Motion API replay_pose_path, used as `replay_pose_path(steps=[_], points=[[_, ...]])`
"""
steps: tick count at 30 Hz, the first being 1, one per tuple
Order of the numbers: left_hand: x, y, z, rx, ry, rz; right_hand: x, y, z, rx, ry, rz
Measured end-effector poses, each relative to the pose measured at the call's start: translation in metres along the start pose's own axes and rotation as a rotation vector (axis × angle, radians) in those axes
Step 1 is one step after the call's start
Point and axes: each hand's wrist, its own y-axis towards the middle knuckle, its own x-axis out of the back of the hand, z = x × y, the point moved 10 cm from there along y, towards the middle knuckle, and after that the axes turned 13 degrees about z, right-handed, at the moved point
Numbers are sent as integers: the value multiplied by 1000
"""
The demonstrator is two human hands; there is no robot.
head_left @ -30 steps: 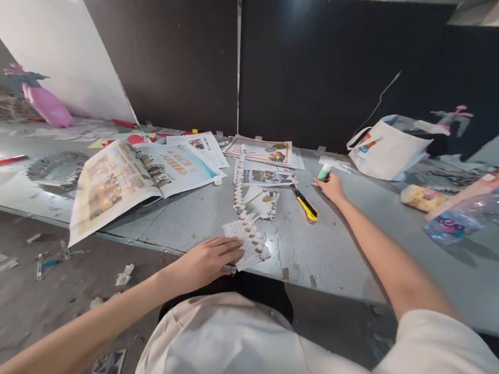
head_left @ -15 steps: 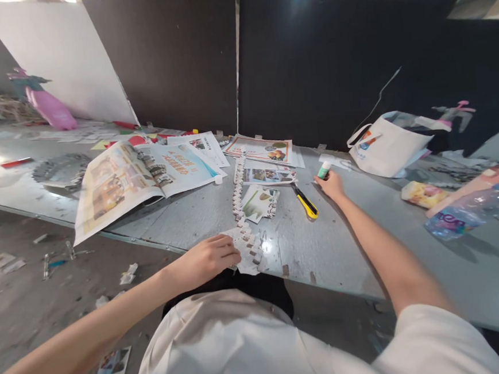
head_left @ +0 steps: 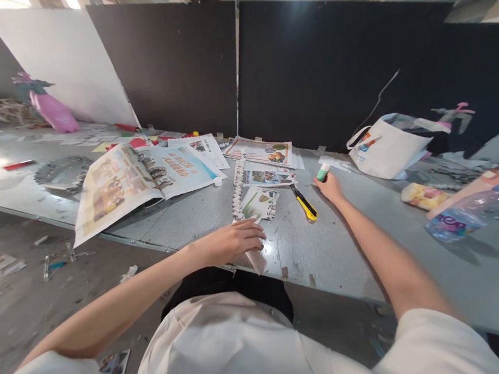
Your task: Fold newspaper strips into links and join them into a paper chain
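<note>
My right hand (head_left: 331, 187) is closed around a green and white glue stick (head_left: 323, 172), held upright-tilted over the table. My left hand (head_left: 241, 238) lies across the near end of a zigzag folded-paper chain (head_left: 238, 191), fingers stretched out and slightly bent. A piece of paper (head_left: 256, 262) pokes out below those fingers at the table edge; the rest is hidden under the hand. Beside the chain is a cut picture sheet (head_left: 259, 202). Between my hands lies a yellow and black utility knife (head_left: 306, 204).
An open magazine (head_left: 115, 192) overhangs the front edge on the left, near a grey woven paper ring (head_left: 62, 173). Printed sheets (head_left: 268, 151) lie at the back. To the right are a white bag (head_left: 387, 147) and a plastic bottle (head_left: 463, 219). Dark panels (head_left: 344, 70) stand behind.
My left hand has moved right and slightly forward, from beside the chain's near end to on top of it, covering the paper there. My right hand still holds the glue stick.
</note>
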Motion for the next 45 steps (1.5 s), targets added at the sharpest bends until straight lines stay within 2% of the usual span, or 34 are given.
replay_pose_path(steps=[5, 14, 28, 45], points=[[-4, 7, 5, -36, -48, 21, 0, 0, 0, 1, -8, -10], [-15, 20, 7, -51, 10, 111, -3, 0, -2, 9, -23, 3], [-14, 26, 6, -120, 5, 43, -3, 1, -1, 11, -14, -1], [-20, 32, 3, -94, 54, 44, -1, -1, 2, 7, -18, 13]])
